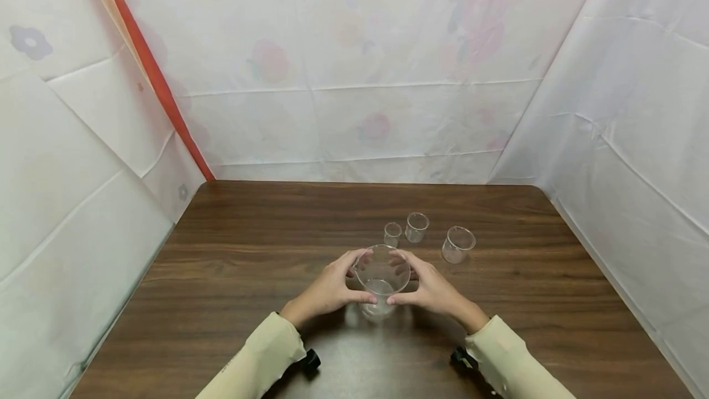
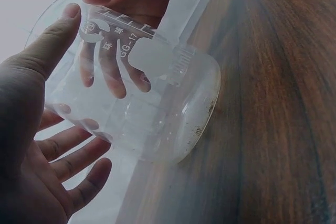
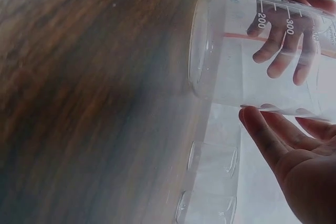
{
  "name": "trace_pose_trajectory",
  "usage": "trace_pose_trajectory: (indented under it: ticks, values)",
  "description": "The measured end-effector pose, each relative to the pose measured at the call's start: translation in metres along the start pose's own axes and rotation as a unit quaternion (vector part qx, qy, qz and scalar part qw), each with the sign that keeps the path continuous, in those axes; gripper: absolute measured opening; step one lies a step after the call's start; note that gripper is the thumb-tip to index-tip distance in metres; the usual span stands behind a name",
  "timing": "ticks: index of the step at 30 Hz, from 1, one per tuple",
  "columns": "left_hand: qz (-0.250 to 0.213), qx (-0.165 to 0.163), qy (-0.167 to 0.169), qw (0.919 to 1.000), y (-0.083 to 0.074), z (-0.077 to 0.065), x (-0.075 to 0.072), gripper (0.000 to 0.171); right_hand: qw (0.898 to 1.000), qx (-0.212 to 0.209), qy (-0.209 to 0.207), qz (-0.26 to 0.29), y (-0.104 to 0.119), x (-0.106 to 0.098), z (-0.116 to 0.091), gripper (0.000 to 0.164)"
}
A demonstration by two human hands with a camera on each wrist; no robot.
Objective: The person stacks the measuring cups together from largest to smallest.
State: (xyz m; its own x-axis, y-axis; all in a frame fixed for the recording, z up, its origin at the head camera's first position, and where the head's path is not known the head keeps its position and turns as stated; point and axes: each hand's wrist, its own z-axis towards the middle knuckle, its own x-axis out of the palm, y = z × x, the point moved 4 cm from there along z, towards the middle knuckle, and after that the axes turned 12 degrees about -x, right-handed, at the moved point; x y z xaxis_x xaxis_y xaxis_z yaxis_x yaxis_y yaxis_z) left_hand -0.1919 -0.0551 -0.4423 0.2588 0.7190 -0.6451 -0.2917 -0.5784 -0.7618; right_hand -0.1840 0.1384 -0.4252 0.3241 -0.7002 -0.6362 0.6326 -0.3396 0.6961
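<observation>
The left hand (image 1: 335,286) and right hand (image 1: 431,288) are clasped round opposite sides of a big glass beaker (image 1: 382,268), thumbs on its near side, as it stands upright on the wooden table (image 1: 232,306). Behind the beaker are a tiny cup (image 1: 392,236) and a small cup (image 1: 416,228); a wider cup (image 1: 457,246) stands behind it to the right.

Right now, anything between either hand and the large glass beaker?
Nothing visible: the left hand and right hand both hold the large glass beaker, one on each side. The three smaller beakers stand beyond it.
</observation>
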Motion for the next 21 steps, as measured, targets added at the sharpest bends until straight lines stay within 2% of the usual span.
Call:
trace_pose_trajectory:
  ticks: [6,16,21]
  values:
    - [0.014,-0.002,0.019,0.9997,0.000,0.000,0.003,0.087,1.000,-0.003,-0.002,0.005,0.025,-0.006,0.001,0.077]
    - [0.025,0.009,0.027,0.9993,-0.001,0.002,0.001,0.084,1.000,-0.001,-0.015,-0.004,-0.011,0.004,-0.003,0.080]
    - [0.032,0.008,0.038,0.9987,0.000,0.001,0.002,0.085,1.000,-0.012,-0.014,-0.009,-0.015,0.006,-0.006,0.078]
